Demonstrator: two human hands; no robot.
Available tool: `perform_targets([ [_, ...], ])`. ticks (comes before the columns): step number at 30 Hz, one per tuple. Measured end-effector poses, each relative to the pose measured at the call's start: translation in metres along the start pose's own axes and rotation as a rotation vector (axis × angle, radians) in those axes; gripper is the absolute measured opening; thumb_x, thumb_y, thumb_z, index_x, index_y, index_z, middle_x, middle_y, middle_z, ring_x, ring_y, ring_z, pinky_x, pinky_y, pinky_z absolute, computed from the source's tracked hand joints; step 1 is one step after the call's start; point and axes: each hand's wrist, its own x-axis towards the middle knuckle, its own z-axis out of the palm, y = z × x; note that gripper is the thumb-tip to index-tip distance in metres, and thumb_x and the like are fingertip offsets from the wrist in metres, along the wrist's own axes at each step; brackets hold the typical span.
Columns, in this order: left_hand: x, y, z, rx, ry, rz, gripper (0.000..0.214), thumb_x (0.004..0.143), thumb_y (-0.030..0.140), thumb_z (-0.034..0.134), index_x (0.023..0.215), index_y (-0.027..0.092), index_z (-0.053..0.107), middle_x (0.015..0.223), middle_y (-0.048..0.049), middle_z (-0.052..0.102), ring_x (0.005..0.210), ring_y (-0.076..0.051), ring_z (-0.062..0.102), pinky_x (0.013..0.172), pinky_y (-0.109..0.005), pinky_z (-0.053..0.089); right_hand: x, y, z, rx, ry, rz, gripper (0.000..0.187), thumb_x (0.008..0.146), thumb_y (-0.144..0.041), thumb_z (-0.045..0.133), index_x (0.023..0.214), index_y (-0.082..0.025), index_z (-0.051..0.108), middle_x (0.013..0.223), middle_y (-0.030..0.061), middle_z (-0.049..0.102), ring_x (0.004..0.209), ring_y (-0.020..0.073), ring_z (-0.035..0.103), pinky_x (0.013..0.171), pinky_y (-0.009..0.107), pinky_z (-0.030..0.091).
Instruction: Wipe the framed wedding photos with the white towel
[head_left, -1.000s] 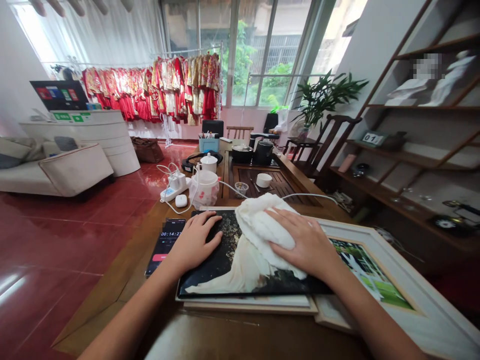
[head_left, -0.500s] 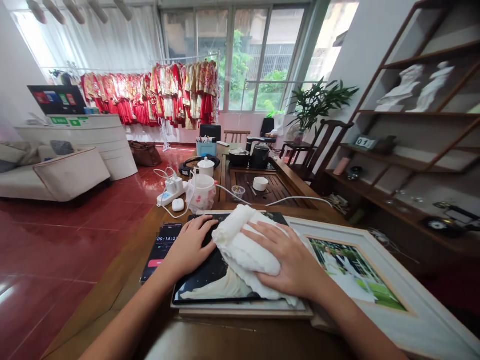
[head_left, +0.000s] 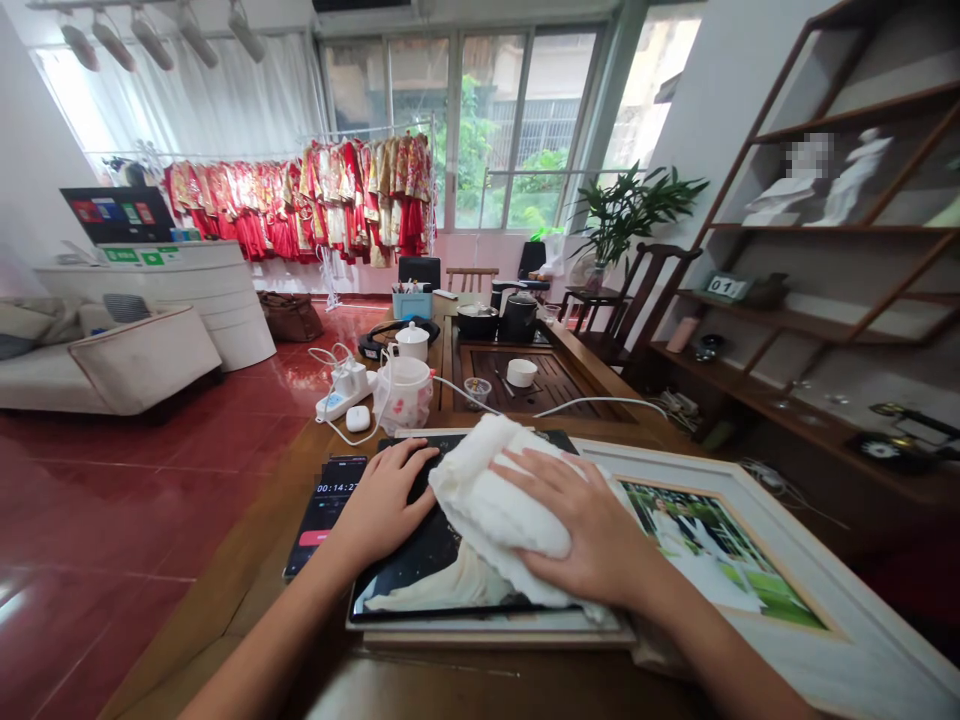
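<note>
My left hand [head_left: 382, 498] lies flat on a glossy dark framed photo panel [head_left: 427, 585], holding nothing, its fingers near the panel's top edge. My right hand [head_left: 585, 528] presses a folded white cloth [head_left: 487, 495] against the same panel, covering its middle and right part. The panel shows a white gown on a dark ground. Left of it lies a smartphone [head_left: 326, 515] with a running timer on its screen. A large white-framed wedding photograph [head_left: 709, 550] lies to the right, partly under my right forearm.
The wooden tea table [head_left: 262, 560] also holds a white teapot [head_left: 412, 342], a floral jug [head_left: 403, 394], a power strip [head_left: 341, 396] with cables and a tea tray. A wooden chair and shelves stand on the right, a sofa on the left, red garments at the back.
The view has tilted upward, showing more ceiling. My right hand and the cloth have moved down and left across the panel, while my left hand stays in place on it.
</note>
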Motion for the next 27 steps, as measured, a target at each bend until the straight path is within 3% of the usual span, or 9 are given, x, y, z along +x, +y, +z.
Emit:
perform_targets([
  [5, 0.000, -0.002, 0.001, 0.001, -0.014, 0.001, 0.047, 0.089, 0.025, 0.056, 0.135, 0.027, 0.050, 0.145, -0.0050, 0.046, 0.134, -0.027, 0.041, 0.113, -0.045, 0.031, 0.001, -0.012, -0.002, 0.060, -0.046, -0.067, 0.085, 0.069, -0.040, 0.061, 0.148, -0.039, 0.028, 0.151, -0.0003, 0.039, 0.135, 0.0294, 0.040, 0.108, 0.055, 0.026],
  [13, 0.002, 0.001, 0.001, 0.006, 0.017, -0.011, 0.036, 0.097, 0.035, 0.046, 0.132, 0.026, 0.052, 0.142, -0.0048, 0.049, 0.133, -0.025, 0.043, 0.113, -0.046, 0.032, -0.001, 0.022, 0.006, -0.080, 0.098, 0.153, 0.069, 0.081, -0.048, 0.055, 0.146, -0.033, 0.035, 0.145, 0.0057, 0.047, 0.130, 0.0308, 0.045, 0.103, 0.057, 0.030],
  [22, 0.002, 0.000, -0.001, -0.009, -0.019, 0.003, 0.043, 0.091, 0.028, 0.055, 0.134, 0.028, 0.050, 0.144, -0.0049, 0.047, 0.134, -0.026, 0.042, 0.113, -0.046, 0.032, -0.003, 0.000, -0.001, 0.055, -0.044, -0.077, 0.085, 0.070, -0.040, 0.061, 0.148, -0.037, 0.028, 0.151, 0.0010, 0.039, 0.135, 0.0311, 0.039, 0.109, 0.057, 0.024],
  [27, 0.002, 0.000, -0.001, -0.005, -0.009, -0.014, 0.040, 0.095, 0.033, 0.050, 0.134, 0.027, 0.051, 0.144, -0.0057, 0.047, 0.134, -0.026, 0.042, 0.113, -0.047, 0.032, -0.002, 0.008, -0.001, 0.029, -0.012, 0.024, 0.078, 0.076, -0.043, 0.059, 0.147, -0.040, 0.028, 0.149, -0.0013, 0.042, 0.133, 0.0281, 0.043, 0.107, 0.056, 0.028],
])
